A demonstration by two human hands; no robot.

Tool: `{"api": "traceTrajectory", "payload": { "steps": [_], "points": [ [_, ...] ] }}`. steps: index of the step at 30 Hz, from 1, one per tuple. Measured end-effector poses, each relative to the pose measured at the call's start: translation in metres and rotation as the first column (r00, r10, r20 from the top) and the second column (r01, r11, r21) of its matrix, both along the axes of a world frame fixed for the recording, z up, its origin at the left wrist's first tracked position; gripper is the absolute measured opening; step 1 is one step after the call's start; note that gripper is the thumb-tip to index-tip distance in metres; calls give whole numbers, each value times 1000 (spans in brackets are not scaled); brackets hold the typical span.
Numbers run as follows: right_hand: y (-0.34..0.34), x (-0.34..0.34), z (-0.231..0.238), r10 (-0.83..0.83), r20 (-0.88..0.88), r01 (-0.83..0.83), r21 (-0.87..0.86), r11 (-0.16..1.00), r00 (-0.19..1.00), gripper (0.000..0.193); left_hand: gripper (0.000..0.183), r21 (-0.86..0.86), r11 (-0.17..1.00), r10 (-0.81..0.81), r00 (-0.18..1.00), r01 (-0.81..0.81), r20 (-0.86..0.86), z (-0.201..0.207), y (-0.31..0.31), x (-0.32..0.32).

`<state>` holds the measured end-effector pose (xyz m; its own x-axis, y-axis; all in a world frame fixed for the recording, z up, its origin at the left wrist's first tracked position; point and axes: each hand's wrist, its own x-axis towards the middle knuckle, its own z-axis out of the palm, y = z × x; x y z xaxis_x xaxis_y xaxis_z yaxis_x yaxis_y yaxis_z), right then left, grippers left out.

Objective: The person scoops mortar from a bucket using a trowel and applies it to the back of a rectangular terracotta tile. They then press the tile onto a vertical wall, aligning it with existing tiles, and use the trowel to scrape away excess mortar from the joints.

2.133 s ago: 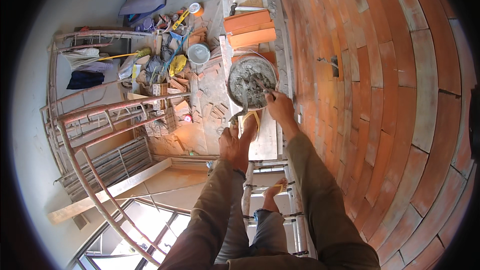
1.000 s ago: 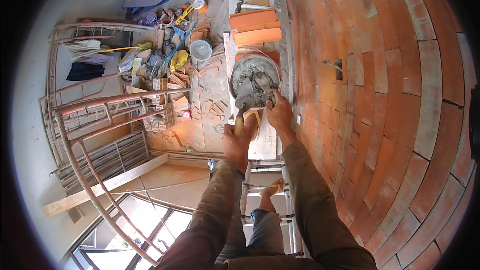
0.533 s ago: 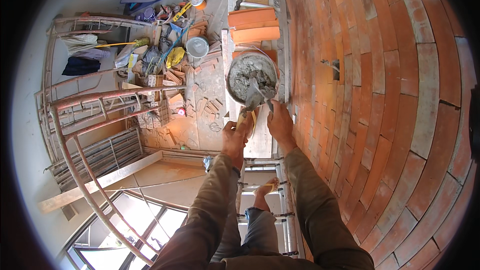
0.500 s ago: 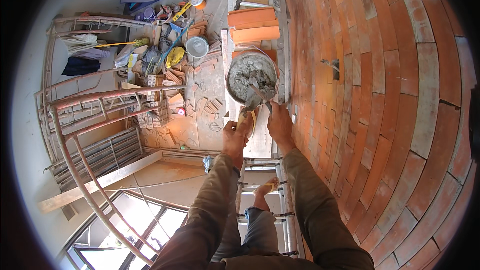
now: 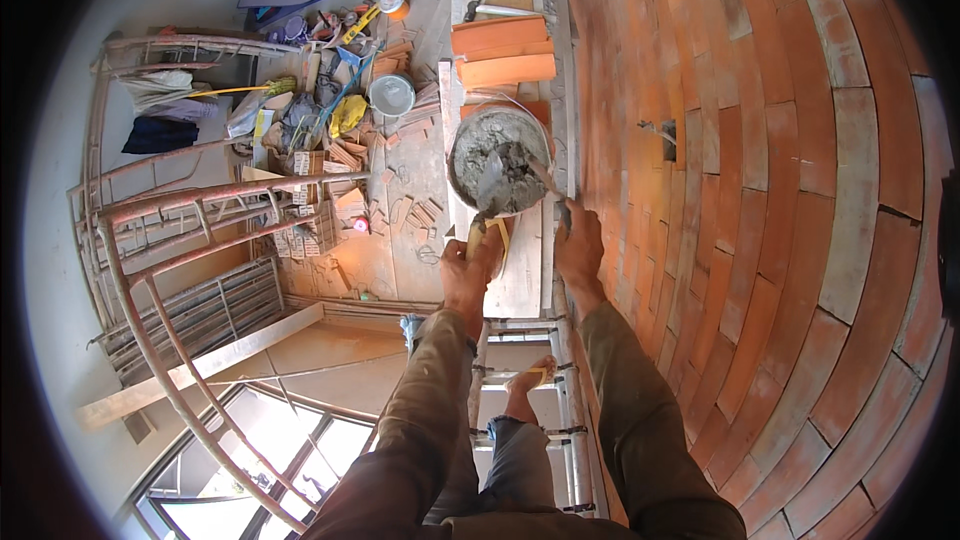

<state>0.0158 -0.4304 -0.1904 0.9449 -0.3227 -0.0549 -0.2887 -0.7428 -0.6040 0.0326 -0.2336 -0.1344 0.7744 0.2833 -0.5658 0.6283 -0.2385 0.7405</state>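
A round bucket (image 5: pixel 455 155) of wet grey mortar (image 5: pixel 490 140) stands on the plank in front of me. My left hand (image 5: pixel 467 278) is closed round the pale handle of a trowel (image 5: pixel 490 186), whose blade lies in the mortar at the near left side. In my right hand (image 5: pixel 581 254) is a narrow-bladed tool (image 5: pixel 543 178); its blade reaches over the bucket's right rim into the mortar. Its exact kind is hard to make out. Just beside my left fingers, a yellow-edged object (image 5: pixel 503 240) lies on the plank, partly hidden.
Orange clay tiles (image 5: pixel 505 52) lie on the plank (image 5: pixel 520 290) beyond the bucket. To the right rises a tiled wall (image 5: pixel 760 240) with a small box opening (image 5: pixel 668 140). Metal scaffold frames (image 5: pixel 230 185) stand left, near a grey bucket (image 5: pixel 392 95). A ladder (image 5: pixel 573 440) is below me.
My right hand has moved right and slightly nearer, taking its blade from the bucket's near middle to the right rim. The left trowel's blade has shifted left, apart from the other tool.
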Motion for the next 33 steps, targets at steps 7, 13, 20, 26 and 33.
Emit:
{"api": "traceTrajectory", "payload": {
  "steps": [7,13,20,26,33],
  "points": [
    [29,4,-12,186,-32,-188,-68,980,982,40,54,251,966,-77,997,69,19,-41,-3,-18],
    [21,38,-34,52,-92,-50,29,998,994,41,53,293,947,-136,991,131,-5,-5,0,-20],
    [38,15,-19,51,-123,-27,187,982,991,46,44,31,999,36,996,-39,88,-11,-5,-28],
    [18,3,-34,-85,-178,140,321,937,980,43,37,4,994,111,993,-111,-43,-27,1,-15],
    [47,-125,-105,-261,-438,468,475,745,860,45,38,-165,969,188,982,-182,20,-8,-23,-11]
  ]
}}
